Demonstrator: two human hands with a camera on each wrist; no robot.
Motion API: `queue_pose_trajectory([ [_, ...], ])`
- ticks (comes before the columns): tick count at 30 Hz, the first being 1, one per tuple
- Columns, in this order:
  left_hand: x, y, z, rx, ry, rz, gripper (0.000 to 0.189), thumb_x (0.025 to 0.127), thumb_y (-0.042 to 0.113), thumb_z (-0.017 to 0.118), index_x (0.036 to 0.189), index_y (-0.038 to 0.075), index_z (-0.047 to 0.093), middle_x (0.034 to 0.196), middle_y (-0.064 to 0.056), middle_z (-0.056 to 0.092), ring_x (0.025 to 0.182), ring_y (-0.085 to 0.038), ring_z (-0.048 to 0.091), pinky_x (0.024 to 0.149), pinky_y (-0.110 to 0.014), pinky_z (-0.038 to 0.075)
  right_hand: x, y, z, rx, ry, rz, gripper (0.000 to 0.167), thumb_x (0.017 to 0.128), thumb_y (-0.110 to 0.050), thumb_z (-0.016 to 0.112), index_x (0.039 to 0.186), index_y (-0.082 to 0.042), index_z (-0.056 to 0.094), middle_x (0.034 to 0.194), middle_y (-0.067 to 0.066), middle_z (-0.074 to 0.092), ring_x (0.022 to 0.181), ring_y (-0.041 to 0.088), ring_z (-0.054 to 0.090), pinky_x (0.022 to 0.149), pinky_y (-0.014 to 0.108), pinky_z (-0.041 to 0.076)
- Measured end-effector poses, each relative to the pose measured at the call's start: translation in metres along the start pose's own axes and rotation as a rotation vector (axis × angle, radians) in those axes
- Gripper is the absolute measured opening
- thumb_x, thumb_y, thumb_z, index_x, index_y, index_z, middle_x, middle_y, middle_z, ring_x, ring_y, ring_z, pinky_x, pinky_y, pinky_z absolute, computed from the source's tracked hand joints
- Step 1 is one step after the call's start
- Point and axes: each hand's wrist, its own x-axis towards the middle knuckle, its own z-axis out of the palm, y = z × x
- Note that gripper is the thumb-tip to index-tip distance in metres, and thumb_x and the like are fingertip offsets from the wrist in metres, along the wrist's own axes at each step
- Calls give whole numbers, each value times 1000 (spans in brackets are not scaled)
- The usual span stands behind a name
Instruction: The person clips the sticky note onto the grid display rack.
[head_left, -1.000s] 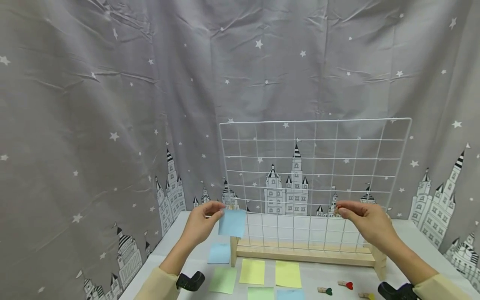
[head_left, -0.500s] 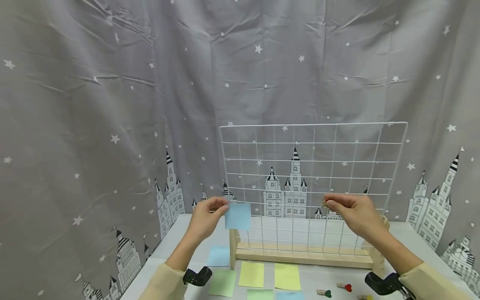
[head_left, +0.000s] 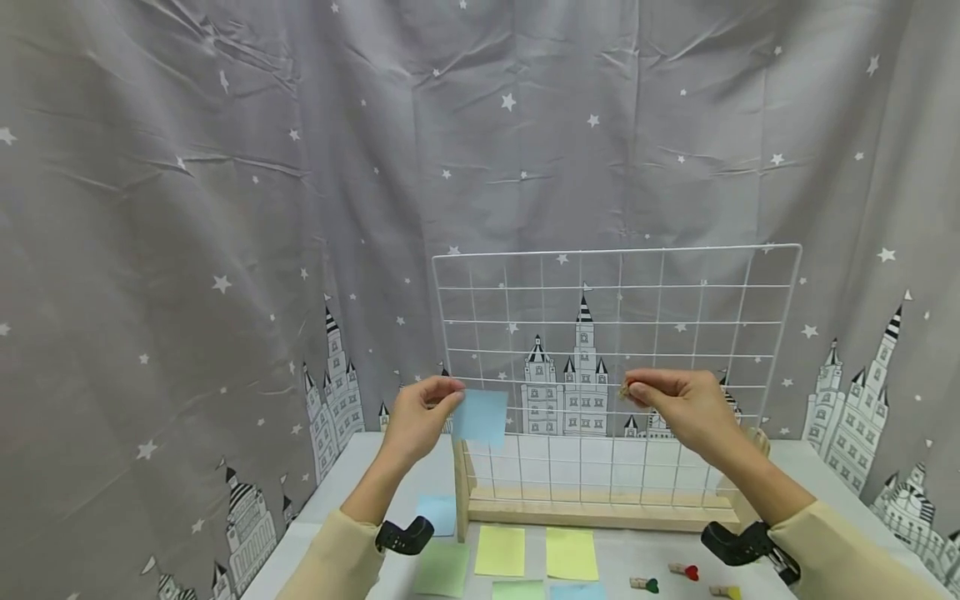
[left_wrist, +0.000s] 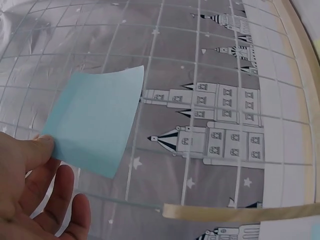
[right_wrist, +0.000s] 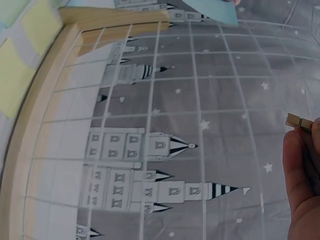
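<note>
My left hand (head_left: 417,417) pinches a blue sticky note (head_left: 480,417) by its left edge, in front of the left side of a white wire grid (head_left: 637,354). In the left wrist view the blue note (left_wrist: 97,120) is a slightly curved square, its corner between thumb and fingers. Before the grid's right half, my right hand (head_left: 686,408) pinches a small wooden clothespin (head_left: 625,389) with a bit of red on it. The clothespin (right_wrist: 299,122) points away from the fingertips in the right wrist view. The hands are apart.
The grid stands in a wooden base (head_left: 600,510) on a white table. In front lie yellow notes (head_left: 500,550), green notes (head_left: 441,569) and blue notes (head_left: 437,512). Clothespins with a green heart (head_left: 645,584), a red heart (head_left: 684,572) and a yellow heart (head_left: 725,592) lie at right.
My left hand has raised the blue note and carried it slightly right, over the grid's left side. My right hand has moved left and up with the clothespin, narrowing the gap between the hands.
</note>
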Motion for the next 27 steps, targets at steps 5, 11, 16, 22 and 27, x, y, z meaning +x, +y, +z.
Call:
queue_pose_trajectory([
  [5,7,9,1,-34,17,14,11,98,17,71,107,16,78,102,-1,77,96,-17,68,87,-36,56,9,-13,2,31,25,-4,27,102,-20,65,122,-5,75,114,12,78,92,1,74,81,16,57],
  [11,10,17,3,-33,43,23,12,98,17,72,107,17,79,103,-1,78,98,-17,69,88,-35,56,19,-25,6,97,25,-19,25,100,-16,68,119,-2,76,111,16,78,89,2,75,79,18,59],
  [16,13,20,6,-37,45,10,12,97,18,72,108,18,79,102,-1,78,96,-17,70,85,-35,56,26,-29,9,136,22,-32,24,100,-14,68,118,0,75,110,17,78,92,13,77,81,19,59],
  [22,18,26,9,-40,45,30,12,98,18,71,107,19,79,103,0,77,94,-16,69,83,-34,57,36,-34,13,196,16,-33,24,100,-10,67,119,4,73,110,18,78,89,6,76,83,24,60],
  [27,22,32,12,-48,26,32,14,99,20,71,109,19,79,103,0,77,93,-16,67,79,-31,55,42,-38,13,199,21,-9,25,100,-9,66,119,5,73,110,18,78,87,3,75,81,23,60],
])
